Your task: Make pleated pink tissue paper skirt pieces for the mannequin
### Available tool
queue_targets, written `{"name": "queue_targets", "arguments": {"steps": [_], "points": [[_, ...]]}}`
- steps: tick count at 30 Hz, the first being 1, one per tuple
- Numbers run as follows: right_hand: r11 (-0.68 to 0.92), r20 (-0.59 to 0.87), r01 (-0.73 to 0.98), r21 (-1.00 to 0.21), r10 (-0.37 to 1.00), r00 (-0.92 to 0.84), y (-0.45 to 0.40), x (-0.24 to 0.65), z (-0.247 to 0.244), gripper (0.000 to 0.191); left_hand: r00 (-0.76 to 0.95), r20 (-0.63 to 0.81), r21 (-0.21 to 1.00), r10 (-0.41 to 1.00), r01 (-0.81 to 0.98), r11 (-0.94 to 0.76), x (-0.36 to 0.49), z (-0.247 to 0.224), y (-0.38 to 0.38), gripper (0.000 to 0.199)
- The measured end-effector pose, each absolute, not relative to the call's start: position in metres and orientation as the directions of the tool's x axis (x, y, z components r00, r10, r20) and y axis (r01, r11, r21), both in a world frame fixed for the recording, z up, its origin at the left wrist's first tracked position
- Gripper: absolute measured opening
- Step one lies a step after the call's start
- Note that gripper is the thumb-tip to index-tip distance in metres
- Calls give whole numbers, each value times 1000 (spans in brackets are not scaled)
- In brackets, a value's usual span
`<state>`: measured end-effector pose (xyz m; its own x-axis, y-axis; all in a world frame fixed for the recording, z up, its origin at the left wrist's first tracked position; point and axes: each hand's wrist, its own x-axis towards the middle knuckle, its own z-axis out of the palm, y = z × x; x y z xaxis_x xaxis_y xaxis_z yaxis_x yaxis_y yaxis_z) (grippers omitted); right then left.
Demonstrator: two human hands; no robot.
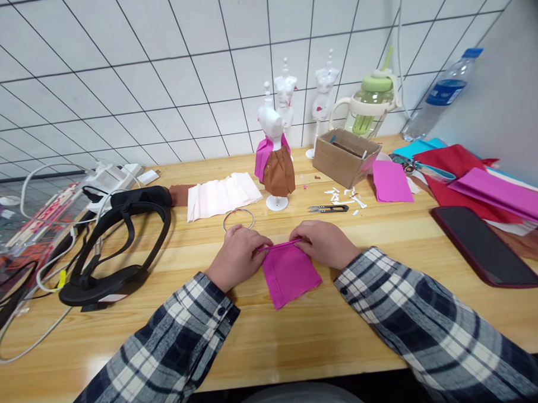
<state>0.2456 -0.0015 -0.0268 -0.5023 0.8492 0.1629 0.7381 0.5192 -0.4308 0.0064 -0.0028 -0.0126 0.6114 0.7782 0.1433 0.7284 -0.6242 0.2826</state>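
A small magenta piece of fabric (292, 276) lies on the wooden table in front of me, its far edge turned over in a narrow fold. My left hand (240, 256) pinches the left end of that fold, and my right hand (325, 244) pinches the right end. Just beyond them stands a white mini dress form (271, 121) draped in magenta and brown fabric. A thin ring (238, 219) rests by my left knuckles. Black thread snips (329, 209) lie past my right hand, beside several white scraps (345, 196).
Pleated pale pink fabric (224, 196) and a black head strap (119, 249) are on the left. Two more dress forms, a cardboard box (345, 156), a green-lidded jug (371, 102) and a water bottle (442, 93) line the wall. At right are a phone (485, 245) and red fabric (455, 169).
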Motion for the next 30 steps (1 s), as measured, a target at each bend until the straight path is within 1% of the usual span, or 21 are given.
{"name": "queue_targets", "arguments": {"steps": [7, 12, 15, 18, 21, 23, 26, 30], "points": [[547, 171, 723, -423, 831, -529, -1, 250, -25, 11, 622, 123, 251, 773, 734, -631, 6, -10, -5, 17], [553, 163, 748, -366, 830, -533, -1, 250, -26, 9, 625, 122, 251, 771, 732, -633, 7, -9, -5, 18], [558, 151, 770, -309, 829, -539, -2, 248, -23, 8, 630, 116, 257, 768, 728, -636, 7, -8, -5, 18], [587, 137, 780, -219, 810, -571, -4, 247, -17, 8, 636, 117, 250, 763, 724, -643, 8, -8, -6, 18], [630, 116, 764, -137, 777, -619, -5, 246, -13, 11, 648, 132, 221, 750, 718, -660, 8, -8, -7, 19], [654, 105, 749, -104, 757, -646, -6, 247, -12, 13, 657, 144, 197, 740, 714, -672, 8, -7, -7, 21], [677, 99, 731, -87, 736, -670, -7, 248, -12, 14, 669, 152, 163, 728, 709, -686, 10, -7, -9, 22], [702, 96, 704, -107, 712, -696, -8, 250, -10, 17, 692, 143, 109, 707, 699, -707, 11, -5, -10, 23]]}}
